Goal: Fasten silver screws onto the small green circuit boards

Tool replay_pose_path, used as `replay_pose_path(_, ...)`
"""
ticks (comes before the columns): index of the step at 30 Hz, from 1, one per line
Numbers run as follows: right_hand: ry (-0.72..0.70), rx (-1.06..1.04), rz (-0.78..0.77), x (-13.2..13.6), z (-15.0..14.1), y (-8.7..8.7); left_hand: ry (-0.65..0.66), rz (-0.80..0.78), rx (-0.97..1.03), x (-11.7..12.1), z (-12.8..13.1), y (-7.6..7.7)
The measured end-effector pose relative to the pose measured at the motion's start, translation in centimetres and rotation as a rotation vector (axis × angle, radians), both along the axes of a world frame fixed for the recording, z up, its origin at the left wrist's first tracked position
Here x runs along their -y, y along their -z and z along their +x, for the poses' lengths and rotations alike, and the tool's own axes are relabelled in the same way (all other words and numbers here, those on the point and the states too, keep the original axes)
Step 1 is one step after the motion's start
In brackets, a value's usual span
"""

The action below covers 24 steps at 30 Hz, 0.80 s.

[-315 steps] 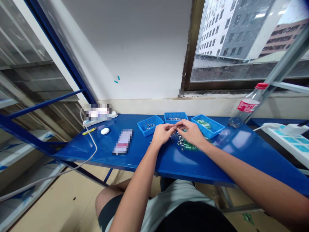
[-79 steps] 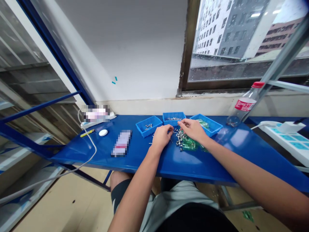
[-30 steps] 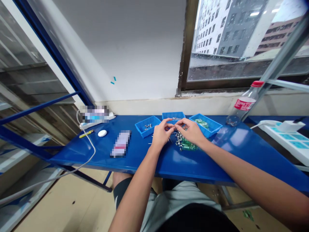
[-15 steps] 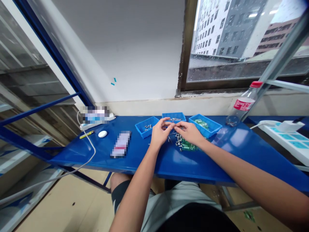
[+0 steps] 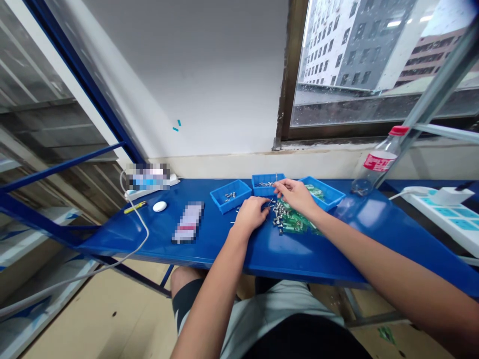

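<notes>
My right hand [image 5: 297,197] pinches a thin metal pin [image 5: 276,177], which stands up from the fingertips at the front right of the middle blue bin [image 5: 258,191]. Lower and to the left, my left hand [image 5: 252,214] rests at the table with its fingers curled. Its fingertips are at some thin metal pins [image 5: 272,202], and what they hold is hidden. Beside it lies a pile of small silvery metal parts [image 5: 277,219], next to small green pieces [image 5: 295,223] partly under my right forearm. Similar pins lie in the middle bin.
The left blue bin [image 5: 223,205] holds a few metal parts; the right blue bin [image 5: 333,199] holds green pieces. A phone [image 5: 188,223], a white oval object [image 5: 159,206] and a yellow cutter [image 5: 135,208] lie left. A plastic bottle [image 5: 377,162] and a power strip [image 5: 445,212] stand right.
My hands were together over the pile and have come apart. The left has dropped to the table; the right has shifted slightly, with a pin now showing upright in its fingers.
</notes>
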State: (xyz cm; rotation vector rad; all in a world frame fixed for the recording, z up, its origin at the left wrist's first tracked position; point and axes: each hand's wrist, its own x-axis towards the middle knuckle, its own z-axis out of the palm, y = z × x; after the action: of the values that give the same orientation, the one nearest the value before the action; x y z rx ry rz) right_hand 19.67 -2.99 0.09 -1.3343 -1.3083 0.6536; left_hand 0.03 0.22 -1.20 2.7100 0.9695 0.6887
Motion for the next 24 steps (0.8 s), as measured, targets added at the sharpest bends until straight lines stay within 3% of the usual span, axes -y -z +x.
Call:
replay_pose_path(4,0.006,-0.032,-0.092,-0.7,0.2,0.2,-0.035,-0.011,0.006,0.1,0.2,-0.3)
replay_pose_path(11,-0.004,0.177,0.013,1.4,0.0,-0.1,-0.096,-0.027,0.041,0.3,0.7,-0.1)
replay_pose_path(17,0.005,0.514,0.271,1.9,0.2,0.3,-0.016,-0.163,0.349,-0.1,0.8,0.2)
replay_pose_path(20,-0.074,0.605,0.254,1.7,0.3,0.3,0.042,-0.211,0.505,0.0,0.9,-0.1)
replay_pose_path(24,-0.099,0.548,0.203,1.9,0.1,0.2,0.041,-0.259,0.611,0.4,0.9,-0.8)
